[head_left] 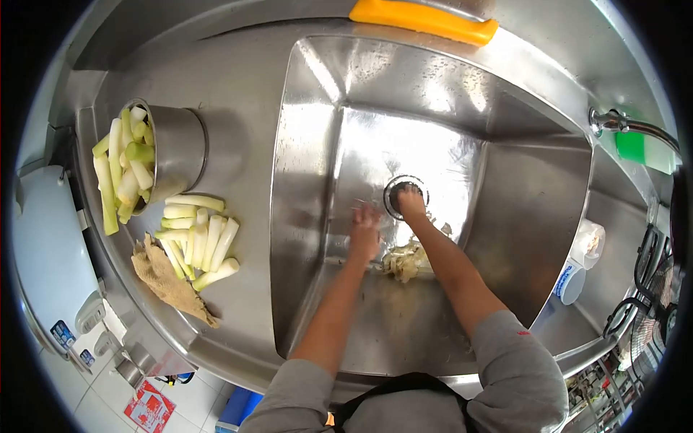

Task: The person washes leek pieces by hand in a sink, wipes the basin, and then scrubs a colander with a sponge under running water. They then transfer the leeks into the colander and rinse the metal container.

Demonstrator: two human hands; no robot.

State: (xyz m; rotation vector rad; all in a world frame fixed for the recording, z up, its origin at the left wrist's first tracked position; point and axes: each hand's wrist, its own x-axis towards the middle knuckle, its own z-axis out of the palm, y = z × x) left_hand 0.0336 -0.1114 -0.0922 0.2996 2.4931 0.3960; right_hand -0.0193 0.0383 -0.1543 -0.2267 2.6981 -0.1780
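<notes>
In the head view my right hand (410, 203) reaches into the drain (395, 189) on the floor of the steel sink (307, 144). Its fingertips are hidden in the dark opening. My left hand (365, 229) is over the sink floor to the left of the drain, its fingers smeared by motion. A wet heap of pale vegetable scraps (406, 261) lies on the sink floor between my forearms, close below the drain, with small bits scattered around it.
Left of the sink stand a steel pot (177, 148) full of leek pieces (124, 162), a pile of leek stalks (206, 238) and a brown cloth (167, 278). An orange-handled object (426, 22) lies along the back rim. A faucet (613, 121) and white containers (570, 283) are at right.
</notes>
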